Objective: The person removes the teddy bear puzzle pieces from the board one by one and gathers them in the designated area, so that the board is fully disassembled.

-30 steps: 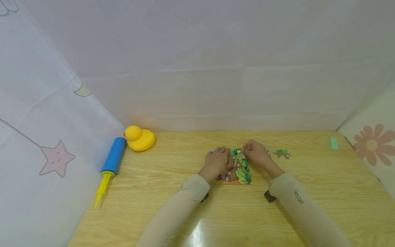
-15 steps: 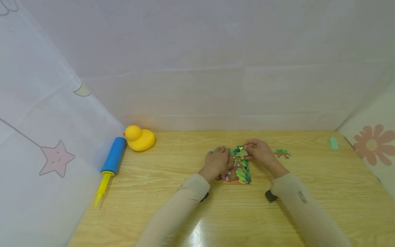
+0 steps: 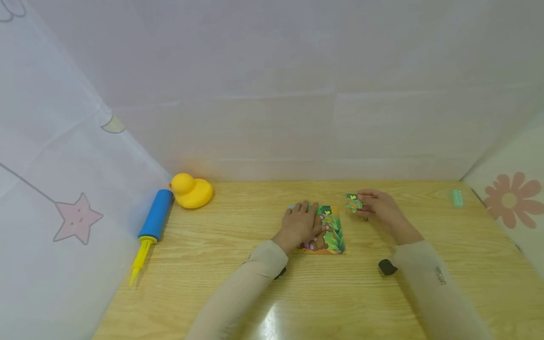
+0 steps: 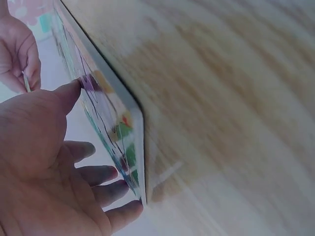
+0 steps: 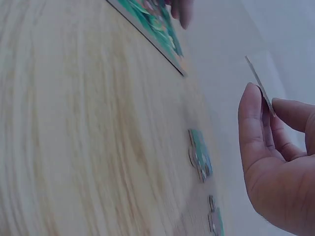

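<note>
My left hand [image 3: 299, 224] rests spread over a picture jigsaw board [image 3: 335, 236] with brown bears and green leaves. Seen from the left wrist, the thumb and fingertips touch the board's face [image 4: 106, 110]. Up and to the right of the board, my right hand [image 3: 384, 212] pinches a jigsaw piece [image 3: 352, 203] showing green and a yellow spot. The right wrist view has this piece [image 5: 258, 81] edge-on between thumb and fingers, raised off the table. A bare tan patch shows at the board's top right corner.
Two loose jigsaw pieces, one [image 5: 201, 155] nearer the board and another [image 5: 215, 221], lie on the table in the right wrist view. A yellow rubber duck [image 3: 191, 191] and a blue and yellow hand pump [image 3: 156, 215] stand left. A small green object [image 3: 457, 198] lies far right.
My right hand has lifted the piece from the board's top right corner and carried it to the right, now covering most of the loose pieces. The left hand has stayed put.
</note>
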Action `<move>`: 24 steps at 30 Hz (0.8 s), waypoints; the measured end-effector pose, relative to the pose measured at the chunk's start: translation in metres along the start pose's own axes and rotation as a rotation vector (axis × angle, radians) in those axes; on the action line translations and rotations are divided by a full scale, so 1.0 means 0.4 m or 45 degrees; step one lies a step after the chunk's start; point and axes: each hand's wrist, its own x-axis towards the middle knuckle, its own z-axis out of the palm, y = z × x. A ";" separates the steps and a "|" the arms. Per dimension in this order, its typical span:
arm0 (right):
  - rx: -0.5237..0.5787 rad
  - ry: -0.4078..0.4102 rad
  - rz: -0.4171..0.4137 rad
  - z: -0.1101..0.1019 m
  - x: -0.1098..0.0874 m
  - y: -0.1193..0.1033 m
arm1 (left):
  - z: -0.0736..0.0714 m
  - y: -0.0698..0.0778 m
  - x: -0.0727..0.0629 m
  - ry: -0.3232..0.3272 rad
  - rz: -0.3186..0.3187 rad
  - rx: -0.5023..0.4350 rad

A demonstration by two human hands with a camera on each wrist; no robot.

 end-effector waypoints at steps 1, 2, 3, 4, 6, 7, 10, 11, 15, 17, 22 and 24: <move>0.044 -0.005 0.008 -0.011 -0.003 0.002 | 0.000 0.000 0.000 0.004 0.000 0.002; 0.086 -0.006 0.013 -0.023 -0.006 0.003 | 0.000 0.001 0.000 0.006 -0.001 0.004; 0.137 -0.007 0.022 -0.034 -0.009 0.005 | 0.001 0.002 0.001 0.008 -0.002 0.008; 0.179 -0.007 0.029 -0.044 -0.012 0.006 | 0.001 0.003 0.003 0.001 -0.007 0.017; 0.270 -0.003 0.043 -0.065 -0.018 0.009 | 0.004 0.007 0.007 -0.011 -0.010 0.038; 0.303 -0.005 0.045 -0.077 -0.021 0.012 | 0.005 0.009 0.007 -0.012 -0.010 0.049; 0.399 -0.016 0.051 -0.111 -0.032 0.016 | 0.012 0.012 0.014 -0.041 -0.005 0.082; 0.426 -0.019 0.051 -0.123 -0.035 0.018 | 0.015 0.012 0.015 -0.046 -0.003 0.083; 0.488 0.003 0.064 -0.166 -0.056 0.019 | 0.020 0.013 0.018 -0.065 -0.001 0.058; 0.510 0.023 0.075 -0.186 -0.067 0.022 | 0.018 0.014 0.016 -0.054 0.011 0.041; 0.554 0.040 0.096 -0.231 -0.080 0.040 | 0.009 0.019 0.005 -0.031 0.052 0.061; 0.596 0.054 0.108 -0.250 -0.083 0.049 | 0.007 0.021 0.000 -0.024 0.057 0.085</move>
